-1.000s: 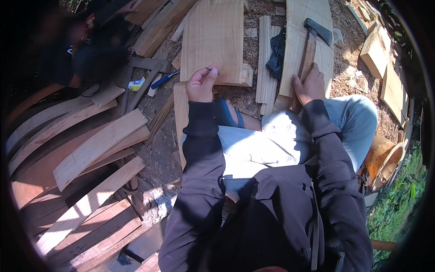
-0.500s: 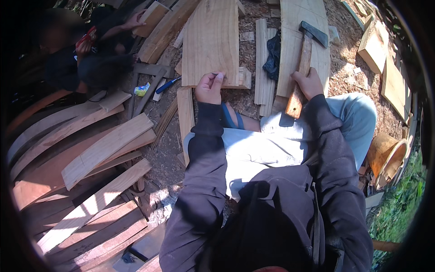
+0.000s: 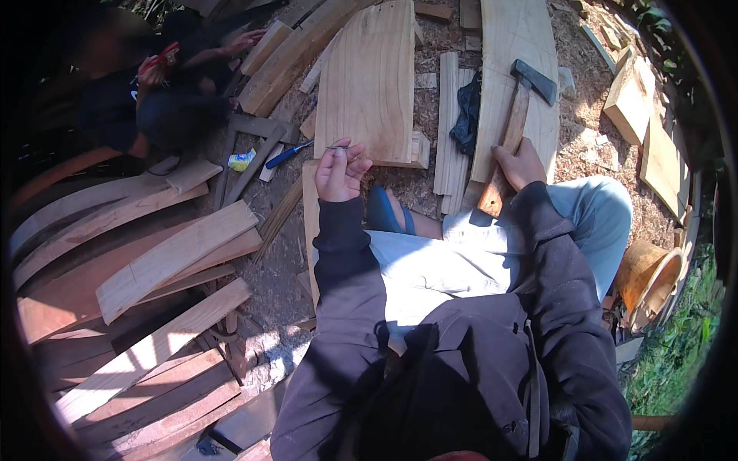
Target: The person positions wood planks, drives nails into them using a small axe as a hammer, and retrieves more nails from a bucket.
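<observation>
My left hand [image 3: 343,172] is turned partly palm up at the near left corner of a wide pale board [image 3: 367,92]. Between its thumb and fingers a thin nail [image 3: 336,147] is pinched, small in the picture. My right hand [image 3: 520,164] is closed around the wooden handle of a hatchet [image 3: 513,127]. The dark metal head is at the far end, over another pale plank [image 3: 492,46], and the handle's butt is above my right leg. Under the near edge of the wide board lies a short wood block [image 3: 420,149].
A blue-handled screwdriver [image 3: 286,156] and a small yellow packet [image 3: 241,160] lie left of my left hand. Curved planks [image 3: 177,253] pile up at the left. A black plastic bag [image 3: 465,115] rests between boards. A yellowish bucket [image 3: 650,275] lies at right. Another person [image 3: 173,107] sits at far left.
My left hand has drawn left from the board's near edge and rolled palm up, its fingers loosening around the nail. My right hand keeps hold of the hatchet. The view has shifted slightly.
</observation>
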`<action>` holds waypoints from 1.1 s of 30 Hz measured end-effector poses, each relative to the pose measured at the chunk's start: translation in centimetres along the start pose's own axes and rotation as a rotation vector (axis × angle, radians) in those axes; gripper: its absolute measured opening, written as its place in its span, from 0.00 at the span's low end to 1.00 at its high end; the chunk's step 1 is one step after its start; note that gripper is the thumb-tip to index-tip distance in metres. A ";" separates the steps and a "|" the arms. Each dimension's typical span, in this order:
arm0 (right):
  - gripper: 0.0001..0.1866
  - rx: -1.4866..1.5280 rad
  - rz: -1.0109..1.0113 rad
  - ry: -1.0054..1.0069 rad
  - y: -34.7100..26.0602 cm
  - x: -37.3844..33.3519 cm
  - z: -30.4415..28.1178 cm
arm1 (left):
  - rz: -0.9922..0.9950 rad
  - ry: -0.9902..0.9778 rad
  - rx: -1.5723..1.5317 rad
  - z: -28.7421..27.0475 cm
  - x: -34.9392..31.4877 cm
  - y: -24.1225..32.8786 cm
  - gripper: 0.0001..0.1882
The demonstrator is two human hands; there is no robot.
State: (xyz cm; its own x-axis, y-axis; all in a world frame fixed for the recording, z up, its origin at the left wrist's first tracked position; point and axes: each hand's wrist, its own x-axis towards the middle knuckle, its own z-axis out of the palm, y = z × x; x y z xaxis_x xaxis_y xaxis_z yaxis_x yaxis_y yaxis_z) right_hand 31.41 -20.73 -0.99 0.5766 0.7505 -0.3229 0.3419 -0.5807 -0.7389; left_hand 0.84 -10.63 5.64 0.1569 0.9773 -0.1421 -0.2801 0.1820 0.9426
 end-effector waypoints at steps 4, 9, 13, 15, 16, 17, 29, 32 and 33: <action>0.31 0.003 0.001 -0.002 0.2 0.2 0.1 | -0.127 -0.099 -0.386 1.5 -0.3 0.6 0.16; 0.30 -0.006 0.028 0.003 -0.1 0.0 -0.1 | -0.065 -0.040 0.064 1.5 0.4 -1.6 0.18; 0.30 0.080 0.068 0.009 -0.8 -0.5 -0.6 | 0.100 0.000 0.163 2.7 0.2 -2.6 0.22; 0.29 0.122 0.062 0.046 -0.5 -0.5 -0.9 | 0.070 0.033 0.238 3.2 0.5 -2.5 0.20; 0.28 0.107 0.051 0.081 0.0 -0.5 -0.7 | 0.056 0.050 0.276 3.5 0.7 -2.5 0.18; 0.27 0.094 0.038 0.115 0.4 -0.4 -0.5 | 0.072 0.056 0.319 3.6 0.9 -2.8 0.16; 0.27 0.606 -0.372 0.273 -0.8 -2.4 1.2 | 0.267 0.113 0.622 4.1 1.1 -4.8 0.11; 0.24 0.950 -0.344 -0.111 -3.4 -3.5 -0.7 | 0.295 0.159 0.686 3.9 0.6 -4.7 0.11; 0.24 0.951 -0.316 -0.188 -3.2 -3.6 -1.1 | 0.303 0.158 0.681 4.2 0.6 -4.4 0.11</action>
State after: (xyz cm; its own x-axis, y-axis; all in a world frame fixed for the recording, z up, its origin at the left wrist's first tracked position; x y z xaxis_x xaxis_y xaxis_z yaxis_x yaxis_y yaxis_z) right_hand 29.04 -21.86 3.16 0.4082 0.9110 -0.0587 -0.3204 0.0828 -0.9437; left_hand 6.14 -11.34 2.67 0.0141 0.9871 0.1597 0.3650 -0.1538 0.9182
